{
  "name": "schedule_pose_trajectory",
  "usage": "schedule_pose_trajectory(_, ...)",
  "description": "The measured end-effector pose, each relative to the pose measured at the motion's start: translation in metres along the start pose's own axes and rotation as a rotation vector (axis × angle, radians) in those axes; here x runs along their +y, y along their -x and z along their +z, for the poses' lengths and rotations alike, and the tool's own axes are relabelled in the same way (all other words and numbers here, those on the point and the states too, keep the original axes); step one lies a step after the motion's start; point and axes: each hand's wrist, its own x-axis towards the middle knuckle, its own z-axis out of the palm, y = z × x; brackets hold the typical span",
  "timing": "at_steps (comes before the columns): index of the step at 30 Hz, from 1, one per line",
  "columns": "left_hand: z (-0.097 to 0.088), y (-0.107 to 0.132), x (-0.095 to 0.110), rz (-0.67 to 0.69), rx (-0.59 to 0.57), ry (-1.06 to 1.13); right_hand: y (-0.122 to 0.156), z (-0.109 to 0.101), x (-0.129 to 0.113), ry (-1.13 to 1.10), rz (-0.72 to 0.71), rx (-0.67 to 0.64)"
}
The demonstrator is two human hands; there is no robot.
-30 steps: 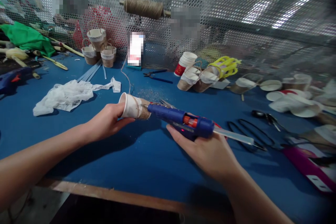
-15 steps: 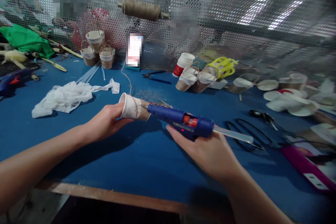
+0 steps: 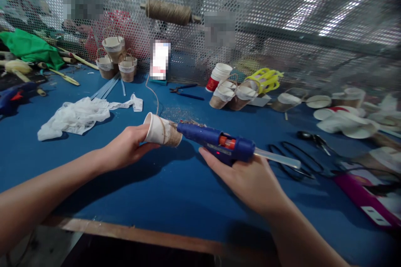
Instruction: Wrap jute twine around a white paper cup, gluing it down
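Note:
My left hand [image 3: 134,146] is closed on a white paper cup [image 3: 156,129] tilted on its side, its mouth facing left. Brown twine [image 3: 173,134] wraps the cup's base end, and a loose strand runs from it back toward the wire mesh. In my right hand [image 3: 247,179] is a blue hot glue gun [image 3: 213,137] with a red light on and a clear glue stick [image 3: 278,158] sticking out behind. The gun's nozzle meets the twine-wrapped side of the cup; whether glue is coming out is too small to see.
Crumpled white lace [image 3: 78,117] lies left of the cup. Blue-handled pliers [image 3: 188,91] lie behind it. Small twine-covered baskets [image 3: 128,69] stand at the back. A twine spool [image 3: 169,11] hangs on the mesh. A black cable [image 3: 294,158] and a purple power strip [image 3: 363,200] lie right.
The cup has shifted slightly right and down and turned a little in my left hand. The glue gun has stayed nearly in place against it.

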Motion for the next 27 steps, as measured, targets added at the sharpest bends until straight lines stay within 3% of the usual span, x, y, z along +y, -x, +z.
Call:
schedule_pose_trajectory(7,0.000,0.000,-0.002,-0.180,0.039,0.092,-0.002,-0.001,-0.005,0.081,0.004,-0.062)
schedule_pose_trajectory(12,0.001,0.000,0.000,-0.285,0.070,0.146,-0.009,-0.003,-0.013,-0.066,0.095,-0.038)
schedule_pose_trajectory(16,-0.001,-0.003,0.003,-0.287,0.082,0.212,-0.012,-0.004,-0.017,-0.161,0.186,-0.068)
schedule_pose_trajectory(27,0.000,-0.004,0.000,-0.335,0.097,0.292,-0.010,-0.002,-0.019,-0.206,0.207,-0.098)
